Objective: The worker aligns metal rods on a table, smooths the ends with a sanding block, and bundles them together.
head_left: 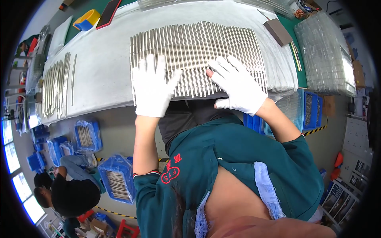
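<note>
The long table (99, 75), covered with a white cloth, spans the upper part of the view. A wide row of thin silver metal rods (198, 43) lies on the cloth side by side, parallel, at the table's near edge in front of the person. To the right stands a stack of clear plastic trays (327, 55). A smaller group of the same metal rods (55, 89) lies at the far left of the table, well apart from the main row. Blue plastic bins holding bagged rods (117, 178) stand on the floor below.

The left hand (152, 87), in a white glove, lies flat on the near ends of the rods, fingers spread wide, gripping nothing. The right hand (238, 85), also gloved white, lies flat and spread on the rods just beside it, likewise holding nothing. A brown rectangular block (278, 31) rests near the rods' far right end.
</note>
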The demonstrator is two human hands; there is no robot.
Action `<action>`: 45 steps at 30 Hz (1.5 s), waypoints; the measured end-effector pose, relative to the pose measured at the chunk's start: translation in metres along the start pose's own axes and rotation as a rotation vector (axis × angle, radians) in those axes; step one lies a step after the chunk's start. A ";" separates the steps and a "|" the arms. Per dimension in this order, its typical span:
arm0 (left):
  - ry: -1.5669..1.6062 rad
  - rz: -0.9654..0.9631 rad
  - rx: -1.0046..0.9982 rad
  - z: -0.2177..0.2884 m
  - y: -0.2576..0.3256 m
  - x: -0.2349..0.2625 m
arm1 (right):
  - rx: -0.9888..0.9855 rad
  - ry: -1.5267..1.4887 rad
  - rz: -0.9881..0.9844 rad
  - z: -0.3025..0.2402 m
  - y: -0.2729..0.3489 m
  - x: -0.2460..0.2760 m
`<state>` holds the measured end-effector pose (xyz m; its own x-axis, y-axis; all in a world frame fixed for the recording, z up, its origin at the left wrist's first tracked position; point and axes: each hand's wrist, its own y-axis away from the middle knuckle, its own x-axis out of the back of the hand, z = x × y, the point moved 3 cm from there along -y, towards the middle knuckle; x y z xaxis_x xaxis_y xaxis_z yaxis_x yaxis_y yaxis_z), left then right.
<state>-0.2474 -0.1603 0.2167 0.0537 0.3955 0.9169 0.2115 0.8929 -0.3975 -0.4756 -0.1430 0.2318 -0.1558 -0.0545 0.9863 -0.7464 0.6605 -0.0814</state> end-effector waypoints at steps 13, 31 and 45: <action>0.316 -0.117 -0.299 0.059 0.001 0.013 | -0.035 0.018 0.045 -0.002 -0.004 -0.007; 0.340 -0.143 -0.306 0.058 0.002 0.011 | -0.138 0.134 0.003 0.029 0.027 0.002; 0.353 -0.110 -0.304 0.056 0.004 0.010 | -0.153 0.112 0.070 0.012 0.005 -0.001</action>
<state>-0.3011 -0.1410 0.2225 0.3321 0.1579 0.9299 0.5073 0.8012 -0.3173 -0.4872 -0.1482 0.2283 -0.1242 0.0735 0.9895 -0.6283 0.7661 -0.1357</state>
